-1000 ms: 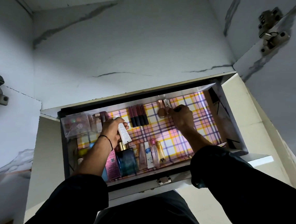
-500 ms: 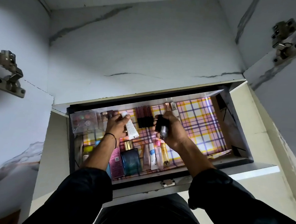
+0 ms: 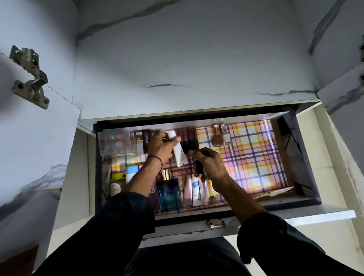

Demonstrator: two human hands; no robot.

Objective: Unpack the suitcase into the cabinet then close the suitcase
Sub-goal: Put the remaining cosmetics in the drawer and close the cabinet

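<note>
The left hand (image 3: 161, 146) is curling around a smooth white tube (image 3: 179, 156), and the right hand (image 3: 212, 163) is clasping a slim black cylinder (image 3: 199, 170). Both are hovering over the glossy plaid liner (image 3: 251, 158) of the cabinet drawer (image 3: 298, 160), beside a row of dark lipsticks (image 3: 189, 136).

I see the plaid-lined case (image 3: 298, 156) lying open by the cabinet (image 3: 191, 64); a white tube (image 3: 179, 156) tilts above its lipsticks (image 3: 189, 136), a black tube (image 3: 199, 169) just beside.
</note>
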